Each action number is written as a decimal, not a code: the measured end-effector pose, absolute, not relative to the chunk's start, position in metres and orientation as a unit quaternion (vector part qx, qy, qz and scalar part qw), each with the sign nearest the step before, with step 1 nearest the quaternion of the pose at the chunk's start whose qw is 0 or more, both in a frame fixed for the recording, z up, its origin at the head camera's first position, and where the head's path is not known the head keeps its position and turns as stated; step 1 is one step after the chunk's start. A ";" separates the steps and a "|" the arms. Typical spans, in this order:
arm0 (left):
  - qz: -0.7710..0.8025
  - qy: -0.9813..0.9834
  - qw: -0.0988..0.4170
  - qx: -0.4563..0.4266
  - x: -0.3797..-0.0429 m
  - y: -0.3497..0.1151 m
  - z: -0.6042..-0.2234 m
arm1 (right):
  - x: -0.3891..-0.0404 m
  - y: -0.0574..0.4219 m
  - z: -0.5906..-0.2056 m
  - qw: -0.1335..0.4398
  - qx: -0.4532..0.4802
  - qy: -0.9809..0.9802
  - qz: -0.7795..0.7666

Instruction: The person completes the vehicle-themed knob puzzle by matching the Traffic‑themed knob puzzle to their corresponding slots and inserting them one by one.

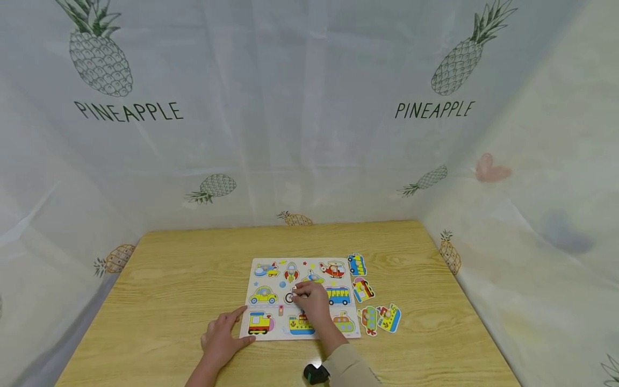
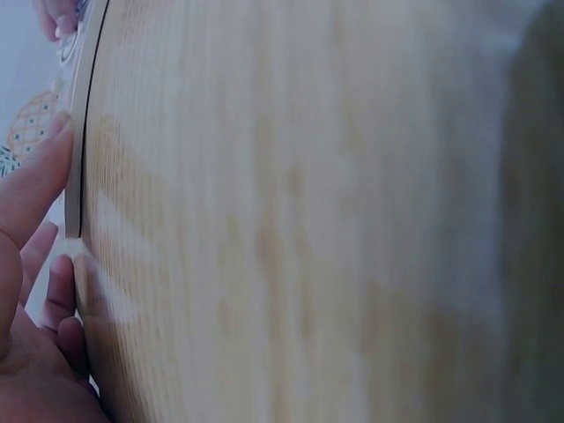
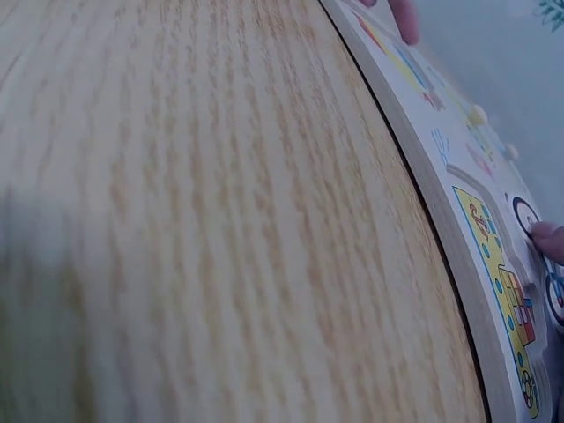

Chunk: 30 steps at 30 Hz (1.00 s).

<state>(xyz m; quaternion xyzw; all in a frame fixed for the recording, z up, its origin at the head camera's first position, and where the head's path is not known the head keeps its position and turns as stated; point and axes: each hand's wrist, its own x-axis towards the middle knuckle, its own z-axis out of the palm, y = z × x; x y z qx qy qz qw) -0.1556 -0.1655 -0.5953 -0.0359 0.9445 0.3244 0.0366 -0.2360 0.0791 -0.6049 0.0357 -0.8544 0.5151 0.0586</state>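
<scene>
A wooden puzzle board (image 1: 319, 306) with vehicle pictures lies flat on the table. My right hand (image 1: 313, 301) is over its middle and pinches a bicycle-like puzzle piece (image 1: 288, 297) at its slot. In the right wrist view a fingertip (image 3: 548, 240) touches this piece, whose two round wheels show; the hand hides much of it. My left hand (image 1: 221, 336) rests at the board's lower left edge, thumb and forefinger spread straight against it. In the left wrist view its thumb (image 2: 40, 181) lies along the board's side. The ship's slot (image 3: 498, 282) has a recessed picture.
Loose puzzle pieces lie right of the board: a bus (image 1: 357, 265), a train (image 1: 363, 289), a submarine (image 1: 369, 320) and a ship (image 1: 389, 318). A black object (image 1: 316, 373) is by the right sleeve. A pineapple-print curtain (image 1: 290, 134) hangs behind the wooden table (image 1: 193, 269).
</scene>
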 end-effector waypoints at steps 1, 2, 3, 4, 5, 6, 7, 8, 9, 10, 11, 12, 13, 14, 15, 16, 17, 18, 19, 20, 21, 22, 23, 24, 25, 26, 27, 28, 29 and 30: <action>0.325 0.944 0.037 -0.036 -0.155 -0.165 -0.596 | -0.236 0.079 -0.605 0.059 0.035 -0.856 0.513; 0.326 0.944 0.036 -0.035 -0.155 -0.165 -0.596 | -0.235 0.079 -0.604 0.057 0.032 -0.856 0.512; 0.326 0.944 0.036 -0.035 -0.155 -0.165 -0.596 | -0.235 0.079 -0.604 0.057 0.031 -0.857 0.511; 0.327 0.944 0.036 -0.036 -0.154 -0.165 -0.596 | -0.234 0.079 -0.604 0.057 0.031 -0.857 0.512; 0.326 0.944 0.035 -0.035 -0.154 -0.164 -0.595 | -0.234 0.079 -0.603 0.059 0.032 -0.856 0.513; 0.327 0.944 0.034 -0.035 -0.154 -0.164 -0.595 | -0.234 0.079 -0.604 0.060 0.034 -0.855 0.514; 0.327 0.944 0.033 -0.035 -0.154 -0.164 -0.595 | -0.234 0.079 -0.604 0.059 0.035 -0.855 0.515; 0.328 0.944 0.032 -0.036 -0.153 -0.164 -0.595 | -0.235 0.079 -0.604 0.055 0.034 -0.855 0.515; 0.328 0.944 0.031 -0.036 -0.153 -0.164 -0.595 | -0.235 0.079 -0.604 0.052 0.033 -0.855 0.515; 0.328 0.944 0.030 -0.036 -0.153 -0.164 -0.594 | -0.235 0.079 -0.604 0.048 0.032 -0.855 0.515; 0.328 0.944 0.030 -0.036 -0.153 -0.164 -0.594 | -0.235 0.079 -0.604 0.048 0.036 -0.855 0.515; 0.328 0.944 0.029 -0.036 -0.153 -0.164 -0.594 | -0.235 0.079 -0.604 0.044 0.035 -0.855 0.515; 0.328 0.943 0.029 -0.036 -0.153 -0.164 -0.594 | -0.236 0.079 -0.604 0.041 0.035 -0.855 0.515; 0.329 0.943 0.029 -0.035 -0.153 -0.164 -0.594 | -0.236 0.079 -0.604 0.039 0.036 -0.855 0.516; 0.329 0.943 0.029 -0.035 -0.153 -0.164 -0.594 | -0.236 0.079 -0.603 0.038 0.037 -0.856 0.515; 0.328 0.943 0.029 -0.035 -0.153 -0.164 -0.594 | -0.236 0.079 -0.603 0.038 0.039 -0.857 0.512; 0.328 0.944 0.029 -0.035 -0.153 -0.164 -0.594 | -0.237 0.079 -0.603 0.037 0.040 -0.858 0.510; 0.328 0.943 0.030 -0.036 -0.153 -0.164 -0.594 | -0.237 0.079 -0.603 0.034 0.039 -0.859 0.509; 0.328 0.943 0.030 -0.036 -0.153 -0.164 -0.593 | -0.238 0.079 -0.603 0.034 0.041 -0.861 0.507; 0.328 0.944 0.031 -0.036 -0.153 -0.164 -0.593 | -0.239 0.079 -0.603 0.033 0.041 -0.862 0.505; 0.328 0.944 0.032 -0.036 -0.154 -0.164 -0.594 | -0.239 0.079 -0.603 0.034 0.043 -0.863 0.502; 0.328 0.943 0.033 -0.037 -0.154 -0.164 -0.594 | -0.240 0.079 -0.603 0.035 0.046 -0.864 0.500; 0.328 0.943 0.034 -0.037 -0.154 -0.165 -0.594 | -0.240 0.079 -0.603 0.035 0.047 -0.865 0.499; 0.329 0.943 0.035 -0.038 -0.154 -0.165 -0.594 | -0.241 0.079 -0.603 0.035 0.048 -0.866 0.497; 0.328 0.943 0.036 -0.039 -0.154 -0.165 -0.594 | -0.241 0.079 -0.603 0.035 0.048 -0.866 0.496; 0.328 0.943 0.036 -0.039 -0.154 -0.165 -0.594 | -0.240 0.079 -0.603 0.035 0.049 -0.866 0.496; 0.328 0.943 0.037 -0.039 -0.154 -0.165 -0.594 | -0.240 0.079 -0.604 0.036 0.050 -0.867 0.494; 0.328 0.943 0.037 -0.040 -0.154 -0.165 -0.593 | -0.240 0.079 -0.604 0.036 0.051 -0.868 0.493; 0.327 0.943 0.038 -0.040 -0.154 -0.165 -0.593 | -0.240 0.079 -0.604 0.035 0.050 -0.868 0.493; 0.327 0.943 0.038 -0.040 -0.154 -0.165 -0.593 | -0.240 0.079 -0.604 0.035 0.050 -0.869 0.492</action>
